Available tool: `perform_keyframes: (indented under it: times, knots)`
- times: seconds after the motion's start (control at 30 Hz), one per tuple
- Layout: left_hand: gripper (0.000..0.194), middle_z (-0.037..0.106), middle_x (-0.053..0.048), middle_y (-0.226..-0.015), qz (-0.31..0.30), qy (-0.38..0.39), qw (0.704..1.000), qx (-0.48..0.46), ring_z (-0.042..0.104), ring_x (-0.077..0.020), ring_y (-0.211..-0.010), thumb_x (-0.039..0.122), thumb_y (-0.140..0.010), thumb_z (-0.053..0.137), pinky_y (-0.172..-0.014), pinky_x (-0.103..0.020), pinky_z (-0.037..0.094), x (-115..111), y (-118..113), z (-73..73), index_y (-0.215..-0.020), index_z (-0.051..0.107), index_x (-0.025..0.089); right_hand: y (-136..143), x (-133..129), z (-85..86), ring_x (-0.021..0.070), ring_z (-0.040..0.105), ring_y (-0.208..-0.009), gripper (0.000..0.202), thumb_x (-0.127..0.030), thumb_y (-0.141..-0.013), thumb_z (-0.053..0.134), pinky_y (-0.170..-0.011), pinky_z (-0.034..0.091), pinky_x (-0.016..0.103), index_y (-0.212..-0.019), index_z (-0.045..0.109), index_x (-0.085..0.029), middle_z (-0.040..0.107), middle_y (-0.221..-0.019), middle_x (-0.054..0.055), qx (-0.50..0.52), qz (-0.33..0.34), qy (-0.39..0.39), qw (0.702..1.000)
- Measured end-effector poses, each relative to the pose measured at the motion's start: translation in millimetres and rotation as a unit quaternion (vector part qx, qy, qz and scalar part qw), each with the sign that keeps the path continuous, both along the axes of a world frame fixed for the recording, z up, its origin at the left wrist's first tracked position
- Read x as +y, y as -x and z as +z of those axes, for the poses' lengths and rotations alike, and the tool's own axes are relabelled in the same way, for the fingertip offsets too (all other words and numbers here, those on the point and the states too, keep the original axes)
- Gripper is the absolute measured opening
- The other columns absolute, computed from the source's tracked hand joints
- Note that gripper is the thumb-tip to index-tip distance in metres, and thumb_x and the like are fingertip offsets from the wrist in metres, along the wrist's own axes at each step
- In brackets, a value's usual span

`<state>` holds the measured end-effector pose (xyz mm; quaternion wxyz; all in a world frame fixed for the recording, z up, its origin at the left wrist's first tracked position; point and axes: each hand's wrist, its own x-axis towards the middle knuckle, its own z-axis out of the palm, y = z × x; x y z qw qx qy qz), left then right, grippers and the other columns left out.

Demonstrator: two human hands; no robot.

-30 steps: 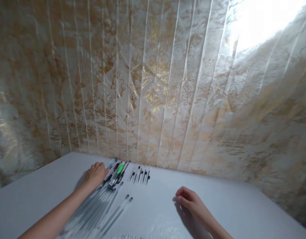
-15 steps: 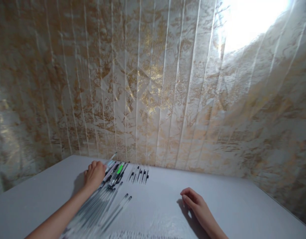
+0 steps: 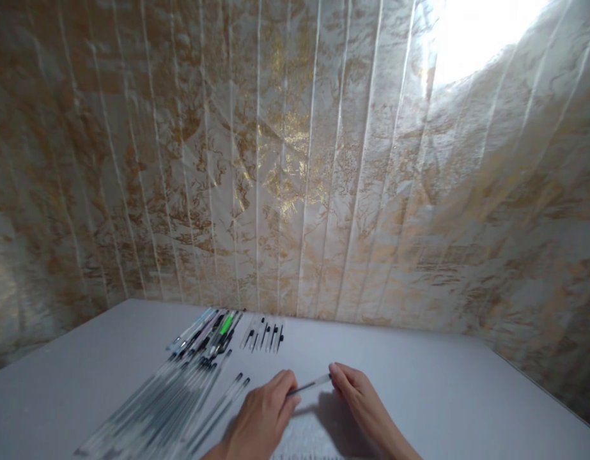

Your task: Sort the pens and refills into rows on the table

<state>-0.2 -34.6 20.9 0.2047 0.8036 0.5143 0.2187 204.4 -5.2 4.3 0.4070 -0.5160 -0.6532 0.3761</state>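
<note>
A slim pen (image 3: 310, 386) with a clear barrel and a dark end is held between my two hands above the table. My left hand (image 3: 268, 409) is closed on its dark end. My right hand (image 3: 355, 393) pinches the other end, and the fingertips partly hide it. Just left of my left hand lie two thin pens with dark tips (image 3: 222, 409), side by side. Beyond them is a large spread of clear, thin pens (image 3: 165, 402), their dark ends pointing away from me.
Assorted pens (image 3: 203, 335), one with a bright green part (image 3: 226, 324), lie at the back left. A row of short clear-and-black pieces (image 3: 266, 335) sits beside them. The white table (image 3: 419, 370) meets a shiny gold-patterned curtain (image 3: 285, 191) behind.
My left hand has left the assorted pens at the back left and come toward the middle front. The pen now spans both hands; my right hand has shifted slightly left.
</note>
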Motion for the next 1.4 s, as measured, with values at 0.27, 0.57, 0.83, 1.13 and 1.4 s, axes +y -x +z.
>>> perform_keyframes:
  times: [0.27,0.57,0.83,1.13,1.4]
  knots:
    - [0.011,0.059,0.003,-0.079,-0.006,0.026,0.998,-0.049,0.055,-0.0127,-0.073,0.017,-0.085,0.047,-0.066,-0.020,0.036,-1,9,1.6,-0.077,0.043,0.022,4,-12,-4.1,0.0126,0.030,-0.058,0.058,-0.075,-0.081,0.036,-0.056,0.025,0.027,-0.058,0.032,-0.022,0.030,-0.058,-0.004,0.002,0.004,0.005,1.000]
    - [0.018,0.063,0.002,-0.077,-0.050,0.068,0.996,-0.016,0.059,-0.0143,-0.072,0.022,-0.092,0.038,-0.065,-0.022,0.037,-1,10,-2.0,-0.078,0.049,0.022,0,-16,-7.1,0.0128,0.029,-0.057,0.061,-0.079,-0.079,0.035,-0.056,0.025,0.027,-0.056,0.031,-0.022,0.030,-0.057,-0.004,-0.004,-0.008,-0.002,1.000]
    - [0.008,0.066,0.001,-0.082,-0.004,0.060,0.998,-0.022,0.062,-0.0149,-0.076,0.018,-0.089,0.044,-0.067,-0.023,0.038,-5,7,-2.4,-0.083,0.046,0.022,-1,-14,-8.3,0.0116,0.027,-0.051,0.065,-0.082,-0.076,0.033,-0.052,0.023,0.028,-0.050,0.030,-0.023,0.028,-0.050,-0.004,-0.014,-0.022,0.021,0.999]
    - [0.005,0.069,0.002,-0.082,0.009,0.063,0.998,0.014,0.065,-0.0152,-0.075,0.022,-0.089,0.052,-0.067,-0.022,0.038,-3,10,3.0,-0.094,0.052,0.022,2,-15,-9.2,0.0123,0.030,-0.056,0.058,-0.076,-0.078,0.040,-0.054,0.026,0.026,-0.058,0.032,-0.023,0.030,-0.058,-0.005,-0.002,-0.017,-0.007,1.000]
    - [0.017,0.069,0.000,-0.083,0.007,0.035,0.999,0.035,0.063,-0.0150,-0.076,0.017,-0.093,0.042,-0.066,-0.023,0.038,-6,7,4.6,-0.082,0.055,0.021,1,-15,-6.9,0.0120,0.028,-0.053,0.062,-0.080,-0.076,0.038,-0.053,0.025,0.027,-0.053,0.033,-0.023,0.029,-0.052,-0.005,-0.008,-0.028,0.004,1.000]
